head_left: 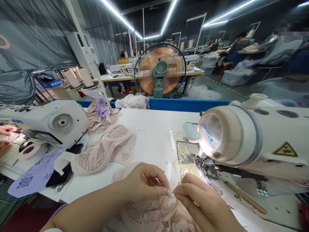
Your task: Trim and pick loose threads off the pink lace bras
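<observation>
Both hands meet at the lower centre of the frame. The left hand [149, 182] is closed in a pinch, thumb against index finger, on a small pale strip [170, 194]. The right hand [198, 196] faces it, thumb and fingers drawn together at the strip's other end; exactly what that strip is, is too small to tell. Below and between them, at the bottom centre, a pale pink lace garment [145, 212] lies bunched.

Left of centre, a pink lace bra [90, 158] rests on the white tabletop [149, 129], a printed care label [123, 157] beside it. Beyond is a heap of pink straps [106, 120] with a purple piece [101, 108] on top. A white sewing machine [253, 132] fills the right side, its lamp lit; another sewing machine [45, 122] stands at the left, above a purple QR-code sheet [26, 180]. A co-worker's hands [8, 130] show at the left edge. At upper centre stands a large fan [161, 67].
</observation>
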A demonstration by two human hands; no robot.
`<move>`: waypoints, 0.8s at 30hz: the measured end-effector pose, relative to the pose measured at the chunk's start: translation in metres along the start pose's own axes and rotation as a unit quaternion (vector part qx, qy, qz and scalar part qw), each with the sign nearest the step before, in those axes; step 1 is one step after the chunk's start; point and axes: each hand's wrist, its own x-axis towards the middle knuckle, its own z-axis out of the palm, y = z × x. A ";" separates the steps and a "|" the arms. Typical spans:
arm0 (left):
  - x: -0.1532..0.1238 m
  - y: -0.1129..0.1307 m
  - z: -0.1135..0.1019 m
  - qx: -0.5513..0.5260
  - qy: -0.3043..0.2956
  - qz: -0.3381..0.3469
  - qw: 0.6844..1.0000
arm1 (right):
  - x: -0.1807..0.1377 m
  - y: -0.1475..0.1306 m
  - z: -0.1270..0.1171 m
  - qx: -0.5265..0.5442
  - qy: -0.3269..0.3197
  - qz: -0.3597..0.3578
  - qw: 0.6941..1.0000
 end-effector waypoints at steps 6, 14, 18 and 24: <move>0.000 0.004 0.000 0.011 -0.006 0.004 1.000 | 0.002 -0.001 -0.001 0.002 0.023 -0.011 1.000; 0.000 0.002 -0.001 0.029 -0.005 -0.006 1.000 | 0.002 -0.004 -0.001 0.002 0.020 -0.006 1.000; 0.000 0.003 0.000 0.036 -0.007 -0.015 0.999 | 0.002 -0.004 -0.001 -0.013 0.018 -0.010 1.000; -0.001 0.005 0.001 0.040 -0.012 -0.035 0.999 | 0.001 -0.004 0.000 -0.034 0.007 -0.020 0.999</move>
